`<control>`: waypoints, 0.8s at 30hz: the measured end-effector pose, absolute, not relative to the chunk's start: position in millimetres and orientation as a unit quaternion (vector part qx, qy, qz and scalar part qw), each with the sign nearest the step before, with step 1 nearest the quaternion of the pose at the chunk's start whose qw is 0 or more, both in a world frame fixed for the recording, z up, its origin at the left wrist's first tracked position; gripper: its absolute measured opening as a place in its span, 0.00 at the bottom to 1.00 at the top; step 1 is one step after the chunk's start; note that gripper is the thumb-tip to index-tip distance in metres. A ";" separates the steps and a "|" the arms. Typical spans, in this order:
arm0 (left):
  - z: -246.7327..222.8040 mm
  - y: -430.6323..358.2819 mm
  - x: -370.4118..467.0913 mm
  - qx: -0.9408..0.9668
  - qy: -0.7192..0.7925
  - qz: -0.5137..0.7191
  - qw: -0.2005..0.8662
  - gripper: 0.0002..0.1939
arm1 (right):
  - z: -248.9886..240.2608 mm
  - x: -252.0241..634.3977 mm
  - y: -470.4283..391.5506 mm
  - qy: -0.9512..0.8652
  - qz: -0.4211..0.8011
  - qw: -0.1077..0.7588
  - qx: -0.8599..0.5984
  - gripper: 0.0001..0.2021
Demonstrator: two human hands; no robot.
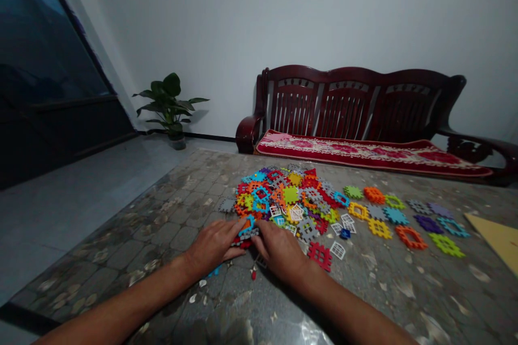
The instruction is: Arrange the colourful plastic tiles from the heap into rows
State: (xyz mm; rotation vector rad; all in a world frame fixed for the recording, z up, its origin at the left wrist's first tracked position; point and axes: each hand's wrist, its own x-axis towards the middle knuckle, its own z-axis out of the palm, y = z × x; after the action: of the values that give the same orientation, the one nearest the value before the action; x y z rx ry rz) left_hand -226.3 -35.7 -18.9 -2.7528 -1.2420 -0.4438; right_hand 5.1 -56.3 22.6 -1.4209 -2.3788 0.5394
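Between my two hands, near the front of the pile, is a small assembly of plastic interlocking building panels [247,234], with blue, grey and red pieces showing. My left hand [215,241] has its fingers closed on the left side of it. My right hand [279,245] grips its right side, fingertips partly hidden. Just beyond lies a heap of colourful interlocking panels [290,195], some square frames, some solid. A red panel [320,256] and a white window piece [337,250] lie right of my right hand. A small red piece [253,274] sits in front of my hands.
Several panels, such as an orange frame [410,237], lie spread to the right on the patterned table [170,215]. A yellow board [496,242] is at the right edge. Beyond the table stand a dark wooden bench [348,102] with a red cushion and a potted plant [172,99].
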 end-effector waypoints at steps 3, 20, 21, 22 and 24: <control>-15.7 -37.1 -217.8 -0.892 -0.429 -0.139 0.039 0.30 | 21.5 4.2 -55.3 -0.819 0.209 0.193 -0.497 0.11; 36.0 -36.4 -210.2 -0.843 -0.519 -0.138 0.007 0.19 | 13.4 39.3 -51.1 -0.756 0.328 0.353 -0.442 0.22; 43.0 -36.5 -208.4 -0.837 -0.529 -0.139 -0.006 0.19 | 10.6 47.7 -50.0 -0.751 0.324 0.359 -0.451 0.22; 50.2 -35.9 -206.1 -0.828 -0.544 -0.135 -0.018 0.18 | 7.3 56.6 -48.9 -0.744 0.319 0.363 -0.462 0.21; 64.5 -31.2 -199.6 -0.810 -0.573 -0.123 -0.038 0.16 | -0.7 74.4 -47.3 -0.732 0.305 0.370 -0.485 0.21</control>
State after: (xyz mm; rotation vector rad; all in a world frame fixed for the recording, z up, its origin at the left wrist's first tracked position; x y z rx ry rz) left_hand -199.6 -31.2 64.5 -2.6061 -1.8434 -0.3975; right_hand 74.4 -47.3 -0.7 -1.2451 -1.8772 0.7824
